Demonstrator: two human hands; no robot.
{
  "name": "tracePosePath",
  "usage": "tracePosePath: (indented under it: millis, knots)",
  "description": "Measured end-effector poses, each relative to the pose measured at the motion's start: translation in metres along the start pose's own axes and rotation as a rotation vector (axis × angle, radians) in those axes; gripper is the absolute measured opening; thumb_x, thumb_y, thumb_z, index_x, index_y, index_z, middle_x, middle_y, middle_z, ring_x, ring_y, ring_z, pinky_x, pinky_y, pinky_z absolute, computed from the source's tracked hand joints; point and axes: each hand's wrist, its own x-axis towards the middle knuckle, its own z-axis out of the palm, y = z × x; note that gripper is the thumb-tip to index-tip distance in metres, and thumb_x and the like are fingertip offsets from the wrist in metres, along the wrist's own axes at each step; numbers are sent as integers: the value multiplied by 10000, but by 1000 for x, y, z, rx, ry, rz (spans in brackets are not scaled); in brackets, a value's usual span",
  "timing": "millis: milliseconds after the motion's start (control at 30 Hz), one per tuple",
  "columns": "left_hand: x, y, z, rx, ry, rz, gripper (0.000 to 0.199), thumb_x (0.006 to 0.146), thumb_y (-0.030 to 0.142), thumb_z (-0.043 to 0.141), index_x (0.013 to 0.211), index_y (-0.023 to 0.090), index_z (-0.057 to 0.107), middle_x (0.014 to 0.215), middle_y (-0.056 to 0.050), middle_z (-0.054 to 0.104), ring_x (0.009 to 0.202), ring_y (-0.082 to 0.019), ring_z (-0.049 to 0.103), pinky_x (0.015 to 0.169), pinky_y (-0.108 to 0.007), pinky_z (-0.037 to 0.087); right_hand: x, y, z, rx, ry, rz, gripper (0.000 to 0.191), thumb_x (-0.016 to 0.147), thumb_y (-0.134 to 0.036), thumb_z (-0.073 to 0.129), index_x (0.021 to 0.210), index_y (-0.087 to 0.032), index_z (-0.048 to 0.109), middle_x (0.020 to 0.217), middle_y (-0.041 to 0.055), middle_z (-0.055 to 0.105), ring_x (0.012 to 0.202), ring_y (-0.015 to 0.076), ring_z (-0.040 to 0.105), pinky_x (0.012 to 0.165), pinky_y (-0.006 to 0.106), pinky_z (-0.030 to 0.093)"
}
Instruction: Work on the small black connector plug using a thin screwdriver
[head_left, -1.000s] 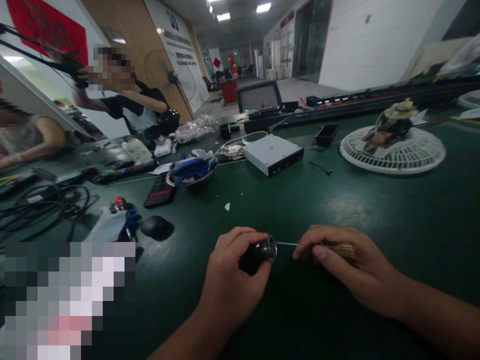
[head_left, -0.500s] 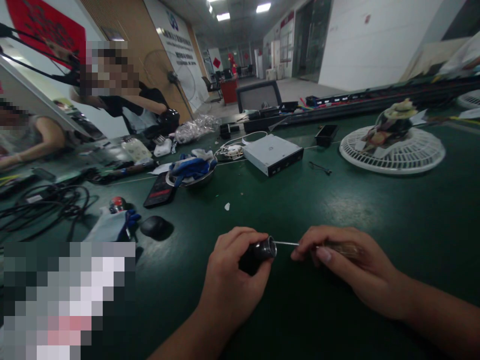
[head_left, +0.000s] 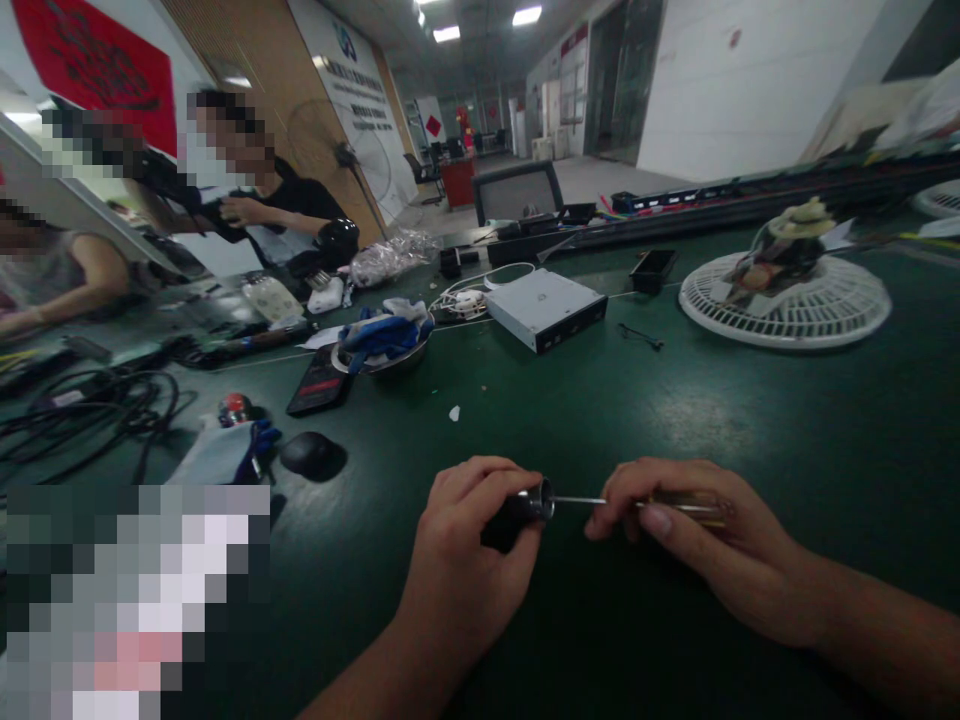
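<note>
My left hand (head_left: pixel 469 550) is closed around a short black cylinder (head_left: pixel 534 501), whose round open end with a shiny rim faces right. Between the fingers and thumb of my right hand (head_left: pixel 697 530) is a screwdriver (head_left: pixel 694 507) with a clear amber handle. Its thin metal shaft points left, and the tip is out of sight at the mouth of the cylinder. How far in the tip reaches, I cannot tell. Both hands are low over the green table (head_left: pixel 600 420).
Ahead lie a disc drive (head_left: pixel 546 303), a metal bowl with blue-and-white gloves (head_left: pixel 386 335) and a white fan grille (head_left: pixel 787 295) with a motor. To the left are a black mouse (head_left: pixel 309 453), a phone (head_left: pixel 321 382) and cables (head_left: pixel 90 410). Two people sit across at the far left.
My right hand and the screwdriver have shifted slightly right and down, with more of the handle showing. The left hand barely moved. A person across the table has lowered their arms.
</note>
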Motion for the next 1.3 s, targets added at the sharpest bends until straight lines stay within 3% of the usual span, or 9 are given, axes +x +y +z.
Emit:
tracePosePath:
  millis: [233, 367, 500, 600, 733, 900, 1067, 1300]
  knots:
    - [-1, -2, 2, 18, 0, 33, 349, 758, 20, 709, 1017, 253, 710, 1028, -22, 701, 952, -234, 664, 828, -449, 544, 1, 0, 0, 10, -54, 2, 250, 1050, -345, 472, 1037, -216, 686, 916, 38, 714, 811, 146, 660, 678, 273, 482]
    - [-1, -2, 1, 6, 11, -3, 348, 771, 29, 711, 1038, 252, 705, 1036, -28, 698, 950, -232, 665, 825, -447, 549, 2, 0, 1, -14, -1, -49, 211, 1046, -313, 496, 1091, -231, 685, 970, 37, 716, 855, 138, 659, 737, 262, 495]
    - [-1, 0, -1, -2, -4, 8, 333, 783, 49, 719, 1039, 261, 705, 1035, -25, 698, 947, -230, 663, 812, -441, 550, 3, 0, 1, 72, -17, -33, 224, 1057, -313, 479, 1048, -225, 685, 912, 26, 726, 822, 123, 668, 698, 226, 496]
    - [-2, 0, -1, -9, 8, 5, 335, 792, 55, 716, 1065, 250, 695, 1047, -34, 694, 942, -228, 662, 805, -438, 552, 2, 1, 1, 48, 16, -61, 223, 1051, -326, 490, 1114, -239, 685, 1001, 43, 735, 832, 134, 653, 702, 244, 500]
    - [-2, -1, 0, 2, -12, 9, 332, 786, 51, 718, 1054, 247, 699, 1044, -39, 696, 955, -234, 660, 821, -445, 550, 1, 1, 1, -8, -2, 34, 259, 1054, -354, 468, 1033, -231, 696, 895, 38, 718, 729, 142, 616, 610, 265, 456]
    - [-2, 0, 0, 0, 22, -2, 338, 803, 52, 709, 1080, 243, 683, 1061, -45, 680, 948, -228, 658, 804, -429, 555, 0, 2, 0, 17, 18, -73, 213, 1043, -312, 500, 1125, -251, 687, 1005, 46, 728, 818, 151, 642, 705, 288, 488]
    - [-3, 2, 0, -2, 14, 46, 333, 812, 63, 726, 1083, 253, 683, 1057, -32, 681, 945, -217, 656, 811, -416, 555, 0, 4, 0, 121, -8, -33, 260, 1053, -361, 469, 1045, -233, 695, 968, 65, 725, 939, 216, 670, 799, 365, 503]
    - [-3, 1, 1, -8, 6, 34, 368, 782, 16, 726, 1061, 254, 693, 1051, -30, 682, 936, -219, 659, 789, -412, 563, 3, 0, 2, 77, -37, -10, 241, 1053, -319, 472, 1092, -226, 691, 1019, 65, 722, 970, 205, 675, 833, 361, 514]
